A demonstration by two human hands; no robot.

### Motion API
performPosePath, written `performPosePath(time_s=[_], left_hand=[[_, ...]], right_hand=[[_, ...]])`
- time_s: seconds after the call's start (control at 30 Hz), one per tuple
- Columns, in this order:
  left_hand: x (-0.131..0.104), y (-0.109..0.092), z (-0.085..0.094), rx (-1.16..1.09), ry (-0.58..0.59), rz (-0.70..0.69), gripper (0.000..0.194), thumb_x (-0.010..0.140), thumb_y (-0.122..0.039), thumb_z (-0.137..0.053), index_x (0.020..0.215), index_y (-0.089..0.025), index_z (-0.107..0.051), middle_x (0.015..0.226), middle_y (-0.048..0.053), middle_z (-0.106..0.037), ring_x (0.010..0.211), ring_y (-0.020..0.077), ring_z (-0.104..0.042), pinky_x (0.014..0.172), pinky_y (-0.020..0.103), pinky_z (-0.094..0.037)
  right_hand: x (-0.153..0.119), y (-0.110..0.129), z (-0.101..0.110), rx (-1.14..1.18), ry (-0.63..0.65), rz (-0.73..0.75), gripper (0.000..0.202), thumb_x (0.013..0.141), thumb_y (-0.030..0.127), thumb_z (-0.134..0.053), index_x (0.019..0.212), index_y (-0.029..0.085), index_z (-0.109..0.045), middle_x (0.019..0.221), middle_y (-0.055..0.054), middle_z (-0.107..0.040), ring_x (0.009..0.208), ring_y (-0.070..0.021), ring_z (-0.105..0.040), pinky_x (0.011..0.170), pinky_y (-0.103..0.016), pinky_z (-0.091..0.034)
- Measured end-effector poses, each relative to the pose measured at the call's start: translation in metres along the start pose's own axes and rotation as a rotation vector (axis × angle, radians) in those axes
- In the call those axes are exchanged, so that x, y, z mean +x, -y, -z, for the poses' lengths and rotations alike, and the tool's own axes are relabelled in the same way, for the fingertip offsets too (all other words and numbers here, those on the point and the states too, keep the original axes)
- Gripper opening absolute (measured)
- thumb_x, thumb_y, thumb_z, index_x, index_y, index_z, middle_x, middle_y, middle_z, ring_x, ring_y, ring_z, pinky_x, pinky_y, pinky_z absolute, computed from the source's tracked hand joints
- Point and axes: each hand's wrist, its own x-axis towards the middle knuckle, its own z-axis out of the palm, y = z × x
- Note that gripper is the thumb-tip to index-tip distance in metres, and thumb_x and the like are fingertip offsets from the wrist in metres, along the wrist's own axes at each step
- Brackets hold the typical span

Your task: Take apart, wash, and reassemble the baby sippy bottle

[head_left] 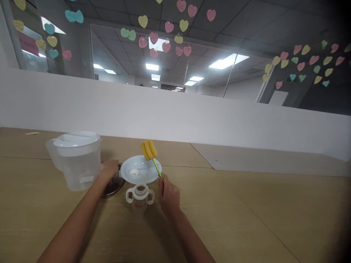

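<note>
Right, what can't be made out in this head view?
All head view:
- What the left hand holds, if anything: hidden behind it.
- Lower end of the sponge brush: hidden by the right hand.
- Red print on the two-handled bottle: too small, blurred.
- Any writing on the heart notes: too small.

The right hand (169,194) holds a yellow sponge brush (149,150) near a two-handled bottle (139,203).

Across the tan, wood-grained bench (219,219), crossed by thin seams, we saw a translucent lidded pitcher (79,164) standing upright on our left, a dark, round-rimmed piece (113,189), partly hidden, just beside it, and a pale shallow bowl (148,174) near the middle. An open two-handled bottle (139,205) stood close before the bowl; a flat pale scrap (32,133) lay far left.
</note>
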Motion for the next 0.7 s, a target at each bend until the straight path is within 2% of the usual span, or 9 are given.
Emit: performPosePath(time_s=[0.13, 0.17, 0.23, 0.3, 0.37, 0.43, 0.5, 0.6, 0.7], left_hand=[[-0.001, -0.007, 0.01, -0.068, -0.073, -0.07, 0.027, 0.064, -0.013, -0.054, 0.088, -0.012, -0.068, 0.102, 0.025, -0.064, 0.099, 0.0389, -0.058, 0.077, 0.049, -0.044], [-0.001, -0.012, 0.012, -0.102, -0.094, -0.129, 0.031, 0.068, -0.014, -0.051, 0.094, -0.012, -0.068, 0.108, 0.025, -0.062, 0.105, 0.0373, -0.056, 0.082, 0.05, -0.042], [-0.002, -0.026, 0.011, -0.191, -0.097, -0.286, 0.034, 0.074, -0.015, -0.046, 0.103, -0.016, -0.066, 0.117, 0.018, -0.06, 0.112, 0.0293, -0.053, 0.092, 0.042, -0.039], [-0.003, -0.043, 0.0, -0.285, -0.047, -0.441, 0.033, 0.076, -0.019, -0.048, 0.103, -0.022, -0.066, 0.115, 0.009, -0.063, 0.109, 0.0204, -0.056, 0.093, 0.03, -0.04], [-0.004, -0.059, -0.017, -0.355, 0.008, -0.533, 0.028, 0.073, -0.022, -0.055, 0.098, -0.025, -0.069, 0.107, 0.004, -0.067, 0.1, 0.0177, -0.06, 0.089, 0.025, -0.042], [-0.004, -0.069, -0.033, -0.404, 0.027, -0.555, 0.026, 0.066, -0.02, -0.062, 0.09, -0.023, -0.071, 0.096, 0.005, -0.071, 0.089, 0.0194, -0.064, 0.083, 0.027, -0.045], [-0.002, -0.073, -0.039, -0.452, 0.006, -0.536, 0.022, 0.062, -0.016, -0.063, 0.082, -0.019, -0.072, 0.083, 0.007, -0.072, 0.077, 0.0211, -0.065, 0.075, 0.029, -0.047], [0.0, -0.068, -0.024, -0.556, -0.082, -0.498, 0.017, 0.065, -0.019, -0.06, 0.079, -0.015, -0.069, 0.074, 0.008, -0.07, 0.07, 0.0206, -0.065, 0.07, 0.03, -0.048], [0.0, -0.057, 0.006, -0.681, -0.194, -0.474, 0.026, 0.074, -0.031, -0.053, 0.089, -0.013, -0.065, 0.084, 0.009, -0.069, 0.077, 0.0183, -0.064, 0.072, 0.028, -0.049]], right_hand=[[0.0, 0.0, 0.0, 0.005, 0.017, -0.03, 0.038, 0.096, 0.029, -0.023, 0.095, 0.013, -0.058, 0.057, -0.002, -0.061, 0.046, -0.0114, -0.055, 0.046, -0.022, -0.029], [0.001, 0.001, 0.0, 0.005, 0.021, -0.044, 0.038, 0.096, 0.03, -0.023, 0.094, 0.014, -0.058, 0.056, -0.001, -0.061, 0.046, -0.0115, -0.055, 0.045, -0.022, -0.028], [0.001, 0.001, -0.001, 0.005, 0.038, -0.071, 0.039, 0.096, 0.03, -0.022, 0.094, 0.014, -0.057, 0.056, -0.001, -0.061, 0.045, -0.0118, -0.055, 0.045, -0.023, -0.028], [0.001, 0.001, -0.002, -0.001, 0.06, -0.094, 0.041, 0.096, 0.031, -0.02, 0.095, 0.014, -0.057, 0.057, -0.002, -0.062, 0.045, -0.0122, -0.055, 0.045, -0.023, -0.027], [0.0, 0.0, -0.003, -0.015, 0.083, -0.119, 0.043, 0.096, 0.032, -0.018, 0.094, 0.014, -0.057, 0.058, -0.003, -0.063, 0.046, -0.0127, -0.055, 0.045, -0.023, -0.026], [0.0, -0.001, -0.004, -0.032, 0.102, -0.154, 0.046, 0.096, 0.033, -0.016, 0.092, 0.015, -0.058, 0.059, -0.003, -0.063, 0.046, -0.013, -0.055, 0.045, -0.023, -0.025], [-0.001, -0.003, -0.005, -0.041, 0.114, -0.188, 0.046, 0.096, 0.034, -0.016, 0.09, 0.015, -0.058, 0.059, -0.003, -0.063, 0.045, -0.0131, -0.055, 0.045, -0.023, -0.024], [-0.001, -0.006, -0.005, -0.037, 0.1, -0.216, 0.044, 0.096, 0.033, -0.018, 0.091, 0.015, -0.058, 0.058, -0.003, -0.063, 0.045, -0.013, -0.054, 0.044, -0.023, -0.025], [-0.002, -0.007, -0.007, -0.056, 0.077, -0.138, 0.042, 0.095, 0.03, -0.019, 0.09, 0.015, -0.058, 0.056, -0.003, -0.062, 0.045, -0.0126, -0.054, 0.044, -0.022, -0.025]])
